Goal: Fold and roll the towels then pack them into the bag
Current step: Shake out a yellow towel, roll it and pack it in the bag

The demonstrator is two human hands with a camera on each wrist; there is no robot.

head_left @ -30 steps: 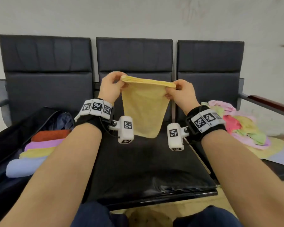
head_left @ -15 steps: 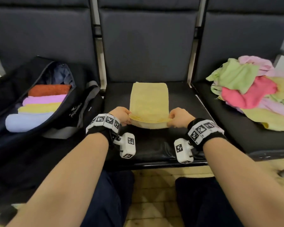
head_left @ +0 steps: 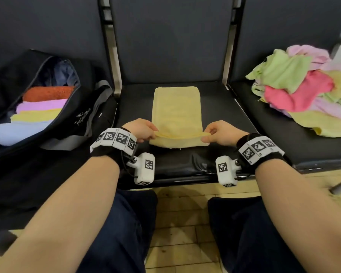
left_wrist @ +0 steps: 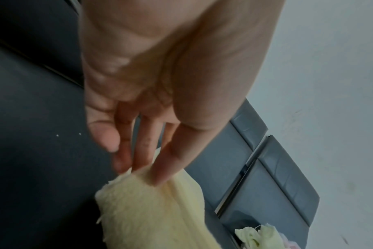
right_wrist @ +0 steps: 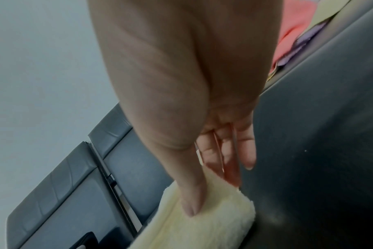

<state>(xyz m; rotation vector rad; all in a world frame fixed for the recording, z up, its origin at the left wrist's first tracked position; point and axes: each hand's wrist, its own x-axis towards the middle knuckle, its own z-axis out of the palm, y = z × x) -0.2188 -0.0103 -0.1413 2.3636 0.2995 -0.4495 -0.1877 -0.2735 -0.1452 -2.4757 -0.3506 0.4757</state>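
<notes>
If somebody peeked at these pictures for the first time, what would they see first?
Probably the yellow towel lying folded on the middle seat, with the left hand and right hand pinching its near edge. Next, the bright heap of loose towels on the right seat and the open black bag of rolled ones on the left.

Bare forearms; black wristbands [head_left: 114, 152] bearing white coded tags, white camera pods [head_left: 145, 168], seemingly dark trousers [head_left: 116, 233].

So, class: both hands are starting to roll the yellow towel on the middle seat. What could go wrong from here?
1. The left hand and right hand pinch only the near corners of the yellow towel, so its middle may roll loose.
2. Uneven rolling could skew it.
3. A fat roll may not fit beside those in the bag.
</notes>
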